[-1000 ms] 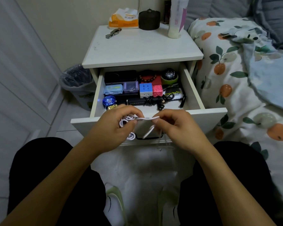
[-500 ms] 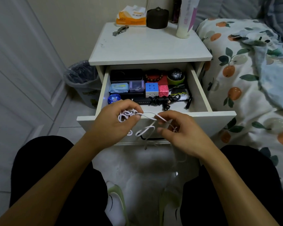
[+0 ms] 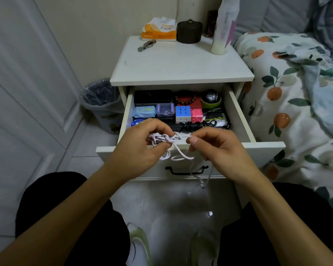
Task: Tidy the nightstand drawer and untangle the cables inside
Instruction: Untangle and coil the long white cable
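Observation:
A white tangled cable [image 3: 164, 140] hangs in front of the open nightstand drawer [image 3: 265, 145]. My left hand [image 3: 140, 148] pinches the knotted bunch of it. My right hand [image 3: 217, 144] pinches a strand to the right of the knot; loose loops droop below, and a thin end trails down past the drawer handle [image 3: 186, 170]. Inside the drawer a coiled black cable [image 3: 195, 124] lies along the front, behind my hands.
The drawer also holds a black case [image 3: 153, 96], a colour cube [image 3: 183, 113], a pink box [image 3: 196, 115], bead bracelet [image 3: 185, 99] and small packets. On top stand a tissue pack [image 3: 159, 29], dark jar [image 3: 189, 32] and bottle [image 3: 222, 31]. Bin [image 3: 100, 104] left, bed [image 3: 296, 93] right.
My hands stayed at the drawer front working the white cable. The right hand has let the loops drop lower, and a thin end now hangs past the handle.

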A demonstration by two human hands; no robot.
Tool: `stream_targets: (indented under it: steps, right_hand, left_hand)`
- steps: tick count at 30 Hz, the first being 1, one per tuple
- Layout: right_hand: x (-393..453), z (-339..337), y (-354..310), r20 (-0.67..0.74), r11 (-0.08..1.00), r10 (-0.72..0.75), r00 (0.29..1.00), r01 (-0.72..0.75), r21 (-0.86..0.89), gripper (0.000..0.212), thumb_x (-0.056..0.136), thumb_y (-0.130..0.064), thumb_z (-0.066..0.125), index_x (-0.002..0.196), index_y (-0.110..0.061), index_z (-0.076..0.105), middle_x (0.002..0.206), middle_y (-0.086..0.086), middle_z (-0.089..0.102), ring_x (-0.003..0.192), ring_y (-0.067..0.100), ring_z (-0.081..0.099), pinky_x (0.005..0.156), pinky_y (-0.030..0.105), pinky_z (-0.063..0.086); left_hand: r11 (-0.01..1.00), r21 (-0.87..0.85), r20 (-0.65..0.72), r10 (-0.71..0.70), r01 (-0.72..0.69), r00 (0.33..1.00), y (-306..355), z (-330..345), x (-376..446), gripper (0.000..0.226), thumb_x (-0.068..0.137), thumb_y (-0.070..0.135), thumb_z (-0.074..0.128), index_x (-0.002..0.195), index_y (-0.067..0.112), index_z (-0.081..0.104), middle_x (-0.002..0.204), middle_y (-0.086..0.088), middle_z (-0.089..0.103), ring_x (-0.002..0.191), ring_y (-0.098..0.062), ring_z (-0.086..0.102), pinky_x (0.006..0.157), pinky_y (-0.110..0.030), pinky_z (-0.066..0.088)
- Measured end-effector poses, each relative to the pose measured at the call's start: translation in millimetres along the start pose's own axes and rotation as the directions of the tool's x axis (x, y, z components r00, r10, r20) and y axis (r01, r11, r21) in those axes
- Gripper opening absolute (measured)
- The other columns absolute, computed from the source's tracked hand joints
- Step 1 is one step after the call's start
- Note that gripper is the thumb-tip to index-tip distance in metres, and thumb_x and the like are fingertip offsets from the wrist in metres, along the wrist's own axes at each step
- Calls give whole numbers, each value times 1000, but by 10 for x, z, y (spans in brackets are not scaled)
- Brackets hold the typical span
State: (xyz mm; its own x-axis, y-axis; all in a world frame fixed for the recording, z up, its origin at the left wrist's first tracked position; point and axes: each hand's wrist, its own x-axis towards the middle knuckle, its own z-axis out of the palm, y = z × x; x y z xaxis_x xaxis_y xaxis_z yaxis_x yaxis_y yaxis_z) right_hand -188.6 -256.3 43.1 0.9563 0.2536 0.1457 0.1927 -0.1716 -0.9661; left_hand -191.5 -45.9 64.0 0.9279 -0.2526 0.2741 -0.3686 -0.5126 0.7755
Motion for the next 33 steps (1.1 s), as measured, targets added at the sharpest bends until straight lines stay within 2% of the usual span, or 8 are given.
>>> stream_targets:
  steps: [2, 4, 6, 11, 19, 24, 29, 33]
  right_hand:
    - [59, -22, -5, -46, 1000, -17, 999, 17, -10, 8, 91, -9, 66, 91, -8, 74, 74, 4, 71, 64, 14, 60, 59, 26, 46]
    - [114, -34, -19, -81, 999, -43, 996, 41, -32, 8, 88, -9, 69, 91, -10, 76, 79, 9, 73, 73, 37, 64, 64, 45, 52]
    - [161, -38, -29, -110, 997, -65, 992, 60, -50, 8, 87, -8, 71, 90, -11, 78, 80, 9, 74, 79, 45, 62, 70, 53, 52]
    - [236, -53, -5, -120, 991, -100, 988, 88, -105, 9, 85, -9, 73, 92, -14, 79, 81, 6, 74, 78, 40, 64, 72, 54, 51]
    - [272, -87, 59, -103, 966, -133, 986, 105, -235, 11, 88, -13, 71, 94, -18, 79, 83, -7, 73, 76, 18, 66, 72, 45, 52]
    - [198, -63, 105, -178, 977, -102, 979, 65, -203, 17, 92, -17, 66, 105, -26, 71, 88, -13, 70, 73, 12, 65, 65, 28, 55]
    - [163, -61, 38, -100, 987, -94, 991, 79, -143, 17, 89, -32, 66, 104, -26, 72, 91, -11, 72, 83, 15, 68, 75, 27, 56]
    - [189, -6, 78, -88, 965, -114, 990, 89, -246, 13, 93, -14, 65, 101, -16, 75, 87, -10, 73, 80, 12, 69, 75, 35, 56]
  left_hand:
    - [999, 23, -7, 34, -34, 999, -13, -4, 46, 23, 81, 1, 74, 92, 20, 69, 99, 6, 64, 93, -12, 63, 77, -25, 51]
    - [997, 59, -29, 49, -47, 998, -19, -6, 106, 28, 80, 3, 75, 90, 28, 67, 96, 11, 63, 89, -9, 62, 73, -15, 46]
    - [997, 61, -43, 39, -37, 998, -21, -3, 166, 33, 79, 6, 77, 87, 35, 64, 93, 14, 66, 86, -6, 63, 71, -11, 46]
    - [1000, -27, 36, 0, 1, 999, -62, 11, 278, 28, 82, 2, 74, 92, 28, 70, 92, 15, 70, 85, -10, 68, 75, -26, 56]
    - [977, -195, 169, -54, 87, 984, -59, 53, 348, 20, 82, 1, 74, 98, 13, 73, 92, 1, 73, 85, -13, 71, 74, -22, 57]
    - [960, -224, 160, -137, 171, 978, -70, 96, 378, 16, 85, 10, 73, 99, 16, 73, 88, 6, 75, 81, -9, 72, 70, -19, 56]
    - [901, -305, 159, -270, 308, 950, -100, 112, 378, 8, 91, 14, 67, 92, 15, 75, 79, 1, 75, 70, -8, 71, 61, -14, 52]
    - [916, -269, 200, -249, 297, 948, -96, 89, 354, 13, 93, 16, 64, 89, 18, 76, 79, 3, 75, 72, -9, 70, 66, -17, 54]
